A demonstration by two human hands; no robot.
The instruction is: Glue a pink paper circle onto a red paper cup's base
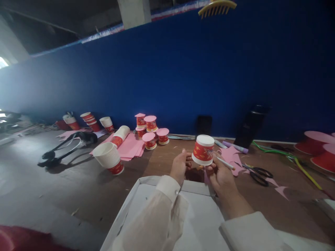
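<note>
An upside-down red paper cup [202, 153] with a white base is held up in front of me. My right hand [221, 176] grips it from the lower right, and a white pencil-like stick [226, 163] sticks out from the same fingers. At the cup's left side, my left hand [180, 165] has its fingers bent around the lower rim. Pink paper scraps [231, 158] and black-handled scissors [259, 174] lie to the right of my right hand.
Several red cups topped with pink paper discs [150, 123] stand by the blue partition [167, 76]. Pink sheets [132, 146] lie near a stack of cups [107, 157]. Farther left is a black strapped object [66, 148]. A white box [199, 209] is below my arms; a dark bottle [251, 127] stands right.
</note>
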